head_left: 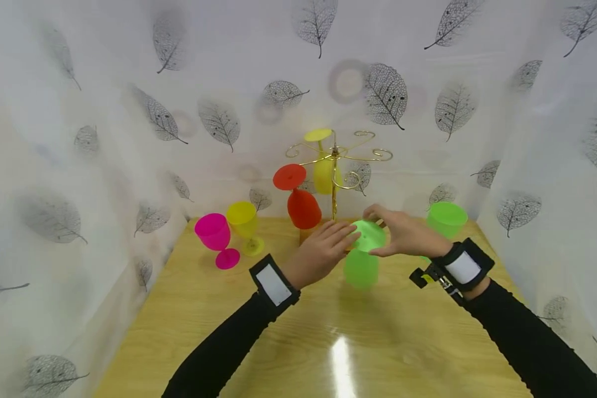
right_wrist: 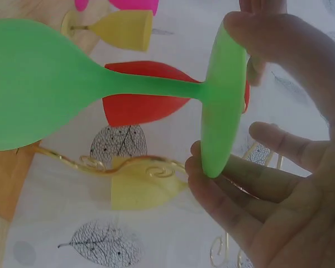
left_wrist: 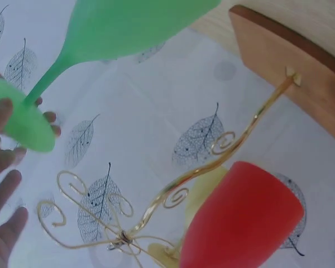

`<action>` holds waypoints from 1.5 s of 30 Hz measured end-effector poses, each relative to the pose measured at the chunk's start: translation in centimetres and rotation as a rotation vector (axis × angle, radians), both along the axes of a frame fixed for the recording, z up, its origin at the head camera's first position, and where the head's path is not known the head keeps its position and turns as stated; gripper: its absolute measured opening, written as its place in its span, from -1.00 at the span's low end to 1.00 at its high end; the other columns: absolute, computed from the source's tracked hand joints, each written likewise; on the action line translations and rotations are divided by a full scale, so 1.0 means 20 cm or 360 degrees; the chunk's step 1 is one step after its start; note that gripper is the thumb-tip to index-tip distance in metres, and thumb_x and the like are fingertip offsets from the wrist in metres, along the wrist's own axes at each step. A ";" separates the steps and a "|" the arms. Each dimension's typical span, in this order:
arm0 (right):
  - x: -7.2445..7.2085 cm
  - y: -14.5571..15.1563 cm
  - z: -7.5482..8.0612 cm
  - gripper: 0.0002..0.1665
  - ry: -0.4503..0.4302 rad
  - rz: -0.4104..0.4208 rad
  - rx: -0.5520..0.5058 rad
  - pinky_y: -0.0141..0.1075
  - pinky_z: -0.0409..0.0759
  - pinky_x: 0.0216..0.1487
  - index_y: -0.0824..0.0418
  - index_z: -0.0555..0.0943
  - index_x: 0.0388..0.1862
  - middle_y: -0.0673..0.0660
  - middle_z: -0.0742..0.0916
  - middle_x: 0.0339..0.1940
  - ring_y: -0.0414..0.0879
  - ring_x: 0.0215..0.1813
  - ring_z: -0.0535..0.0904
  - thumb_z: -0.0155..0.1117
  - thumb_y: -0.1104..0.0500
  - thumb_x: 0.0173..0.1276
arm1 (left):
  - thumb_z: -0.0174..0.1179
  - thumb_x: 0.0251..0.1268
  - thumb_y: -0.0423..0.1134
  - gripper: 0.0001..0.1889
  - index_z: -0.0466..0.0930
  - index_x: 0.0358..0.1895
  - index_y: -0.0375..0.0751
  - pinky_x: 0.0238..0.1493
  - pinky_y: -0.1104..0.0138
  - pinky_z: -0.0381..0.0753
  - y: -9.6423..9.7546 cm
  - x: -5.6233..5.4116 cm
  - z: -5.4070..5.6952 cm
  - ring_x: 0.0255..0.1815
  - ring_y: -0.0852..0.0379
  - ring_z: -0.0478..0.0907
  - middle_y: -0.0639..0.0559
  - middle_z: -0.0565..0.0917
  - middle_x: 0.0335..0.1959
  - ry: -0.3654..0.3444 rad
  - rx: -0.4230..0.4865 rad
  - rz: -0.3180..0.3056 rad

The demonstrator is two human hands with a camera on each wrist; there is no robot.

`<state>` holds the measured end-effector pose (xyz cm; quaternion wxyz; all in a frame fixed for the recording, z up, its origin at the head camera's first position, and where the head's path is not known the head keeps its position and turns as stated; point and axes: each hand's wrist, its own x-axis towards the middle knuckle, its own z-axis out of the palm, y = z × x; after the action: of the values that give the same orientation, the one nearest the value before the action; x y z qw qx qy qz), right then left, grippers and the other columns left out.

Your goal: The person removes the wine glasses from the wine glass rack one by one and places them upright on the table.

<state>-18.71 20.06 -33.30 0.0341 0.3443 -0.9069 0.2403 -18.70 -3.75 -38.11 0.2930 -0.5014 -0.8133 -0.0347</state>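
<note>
Centrally, right of the frame's middle: one translucent green plastic stemmed goblet, inverted, foot uppermost, above a pale wooden desk. Right hand: at the goblet's right, thumb and fingertips gripping the foot's rim. Left hand: at the foot's left edge, fingers extended. Just behind, upper centre: one gold curled-wire stand, a red plastic goblet and a yellow plastic goblet hanging inverted.
</note>
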 end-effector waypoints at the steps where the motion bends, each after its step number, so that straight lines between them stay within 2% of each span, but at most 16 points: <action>1: 0.00 -0.01 -0.01 -0.18 -0.0001 0.0010 -0.0010 -0.11 0.65 -0.07 0.22 0.35 0.11 0.19 0.66 -0.05 0.08 -0.03 0.63 0.57 0.12 -0.12 | 0.28 0.17 -0.22 -0.47 0.45 0.25 -0.13 0.38 0.21 0.34 0.01 0.00 -0.01 0.29 0.08 0.43 0.00 0.54 0.22 0.0023 -0.0030 -0.0019; 4: 0.00 -0.04 -0.04 -0.18 -0.0040 0.0071 -0.0066 -0.06 0.64 -0.03 0.25 0.33 0.13 0.21 0.64 -0.01 0.10 0.00 0.62 0.55 0.10 -0.08 | 0.29 0.14 -0.30 -0.54 0.54 0.18 -0.11 0.34 0.28 0.38 0.02 0.00 -0.05 0.22 0.13 0.50 0.04 0.61 0.15 0.0060 -0.0033 -0.0058; 7: 0.00 -0.09 -0.09 -0.20 -0.0078 0.0136 -0.0164 -0.03 0.60 0.06 0.28 0.35 0.16 0.24 0.61 0.05 0.11 0.07 0.58 0.52 0.14 -0.03 | 0.33 0.07 -0.32 -0.59 0.62 0.07 -0.12 0.26 0.35 0.47 0.01 -0.01 -0.09 0.11 0.17 0.58 0.06 0.68 0.03 0.0112 0.0069 -0.0063; 11: 0.03 -0.09 -0.16 -0.15 0.0041 0.0214 -0.0238 0.00 0.51 0.20 0.32 0.35 0.27 0.28 0.54 0.23 0.16 0.25 0.47 0.50 0.17 0.01 | 0.34 0.05 -0.35 -0.67 0.67 -0.04 -0.15 0.10 0.42 0.56 0.00 -0.02 -0.11 -0.01 0.20 0.64 0.06 0.73 -0.09 0.0102 0.0265 -0.0027; 14: 0.06 -0.08 -0.21 -0.20 0.0186 0.0253 -0.0253 -0.04 0.51 0.20 0.29 0.36 0.32 0.27 0.53 0.27 0.14 0.27 0.46 0.43 0.20 0.09 | 0.32 0.07 -0.38 -0.71 0.65 -0.08 -0.15 -0.05 0.46 0.63 0.00 -0.02 -0.11 -0.13 0.23 0.68 0.06 0.74 -0.17 0.0042 0.0386 0.0015; 17: 0.07 -0.09 -0.26 -0.35 0.0263 0.0240 -0.0319 -0.16 0.60 0.09 0.22 0.42 0.29 0.22 0.62 0.18 0.06 0.17 0.56 0.32 0.29 0.19 | 0.29 0.11 -0.39 -0.75 0.61 -0.11 -0.15 -0.16 0.47 0.66 0.00 -0.02 -0.11 -0.22 0.24 0.70 0.06 0.75 -0.22 -0.0008 0.0428 0.0061; 20: 0.05 -0.11 -0.29 -0.50 0.0334 0.0149 -0.0401 -0.29 0.65 -0.06 0.19 0.54 0.18 0.17 0.70 0.04 -0.03 0.01 0.66 0.24 0.37 0.22 | 0.26 0.15 -0.35 -0.79 0.57 -0.13 -0.18 -0.24 0.50 0.66 0.00 -0.02 -0.11 -0.31 0.26 0.69 0.06 0.74 -0.30 -0.0041 0.0443 0.0090; 23: 0.02 -0.12 -0.31 -0.67 0.0337 0.0022 -0.0498 -0.37 0.64 -0.29 0.30 0.64 -0.02 0.21 0.76 -0.16 -0.12 -0.26 0.69 0.21 0.42 0.22 | 0.31 0.10 -0.34 -0.63 0.47 0.00 -0.25 -0.17 0.47 0.66 0.00 -0.04 -0.13 -0.21 0.19 0.68 -0.01 0.71 -0.18 -0.0090 0.0488 0.0084; 25: 0.01 -0.13 -0.33 -0.77 0.0265 -0.0076 -0.0568 -0.41 0.57 -0.43 0.37 0.67 -0.14 0.23 0.77 -0.30 -0.20 -0.42 0.63 0.19 0.43 0.24 | 0.39 -0.02 -0.36 -0.39 0.34 0.15 -0.28 0.06 0.34 0.61 -0.01 -0.05 -0.15 0.04 0.08 0.60 -0.10 0.61 0.05 -0.0157 0.0536 0.0021; 28: -0.02 -0.12 -0.34 -0.82 0.0022 -0.0222 -0.0651 -0.42 0.52 -0.48 0.40 0.66 -0.21 0.24 0.74 -0.39 -0.32 -0.49 0.53 0.13 0.38 0.32 | 0.53 -0.23 -0.27 0.02 0.06 0.36 -0.22 0.35 0.08 0.36 -0.05 -0.06 -0.20 0.38 -0.09 0.27 -0.20 0.27 0.38 -0.0211 0.0537 -0.0124; 29: -0.02 -0.13 -0.33 -0.81 -0.0085 -0.0267 -0.0665 -0.42 0.52 -0.47 0.41 0.66 -0.21 0.26 0.73 -0.39 -0.35 -0.49 0.51 0.10 0.36 0.35 | 0.57 -0.30 -0.23 0.11 -0.01 0.38 -0.19 0.39 0.01 0.28 -0.07 -0.05 -0.22 0.44 -0.12 0.17 -0.18 0.16 0.45 -0.0245 0.0545 -0.0196; 31: -0.04 -0.11 -0.36 -0.76 -0.0333 -0.0328 -0.0716 -0.33 0.60 -0.39 0.41 0.64 -0.17 0.29 0.72 -0.35 -0.36 -0.45 0.54 0.06 0.30 0.40 | 0.60 -0.39 -0.16 0.22 -0.09 0.40 -0.16 0.40 -0.03 0.24 -0.08 -0.03 -0.26 0.46 -0.14 0.11 -0.21 0.08 0.48 -0.0355 0.0585 -0.0344; 34: -0.07 -0.10 -0.42 -0.70 -0.0665 -0.0375 -0.0791 -0.25 0.68 -0.26 0.47 0.60 -0.08 0.34 0.71 -0.26 -0.33 -0.38 0.60 0.02 0.28 0.43 | 0.61 -0.40 -0.18 0.26 -0.15 0.42 -0.19 0.40 0.00 0.27 -0.07 0.01 -0.30 0.45 -0.16 0.15 -0.29 0.09 0.46 -0.0675 0.0722 -0.0556; 37: -0.12 -0.10 -0.54 -0.67 -0.0854 -0.0351 -0.0853 -0.30 0.68 -0.22 0.49 0.59 -0.06 0.31 0.72 -0.24 -0.33 -0.34 0.62 0.01 0.24 0.45 | 0.59 -0.36 -0.28 0.25 -0.16 0.43 -0.26 0.37 0.07 0.33 -0.05 0.03 -0.31 0.40 -0.19 0.23 -0.36 0.13 0.41 -0.0986 0.0842 -0.0713; 41: -0.13 -0.14 -0.60 -0.65 -0.0918 -0.0274 -0.0827 -0.32 0.62 -0.13 0.46 0.58 0.00 0.31 0.73 -0.17 -0.21 -0.21 0.63 0.07 0.21 0.42 | 0.57 -0.38 -0.37 0.13 0.01 0.37 -0.38 0.36 0.12 0.37 -0.04 0.03 -0.29 0.34 -0.12 0.32 -0.36 0.29 0.31 -0.1130 0.0907 -0.0771; 45: -0.10 -0.16 -0.60 -0.44 -0.0873 -0.0126 -0.0910 0.00 0.50 0.19 0.41 0.30 0.33 0.42 0.55 0.19 0.17 0.19 0.51 0.00 0.13 0.46 | 0.58 -0.43 -0.39 0.04 0.16 0.30 -0.40 0.31 0.16 0.43 -0.03 0.04 -0.25 0.25 -0.07 0.42 -0.29 0.43 0.20 -0.1159 0.1000 -0.0629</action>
<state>-20.79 16.89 -45.32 -0.1056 0.2087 -0.7915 0.5646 -17.82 -4.42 -43.17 0.1154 -0.4886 -0.7028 -0.5041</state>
